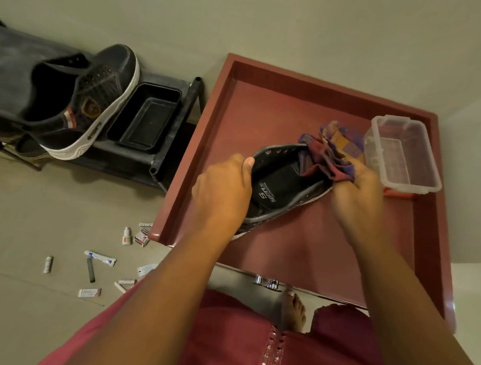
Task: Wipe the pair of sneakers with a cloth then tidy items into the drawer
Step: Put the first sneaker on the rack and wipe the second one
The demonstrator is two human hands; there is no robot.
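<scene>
Sneaker (279, 191) in left hand (221, 192), right hand (358, 189) gripping cloth (329, 152)

dark sneaker (285, 189), red-purple-orange checked cloth (333, 149)

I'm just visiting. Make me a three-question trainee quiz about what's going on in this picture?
1. True or false: both sneakers are on the red cabinet top.
2. Which hand grips the cloth? A) left B) right
3. Fill in: the small tubes and packets lie on the ____.

Key: 1. False: the left hand holds one sneaker there; the other sneaker rests on the dark rack. 2. B, the right hand. 3. floor.
</scene>
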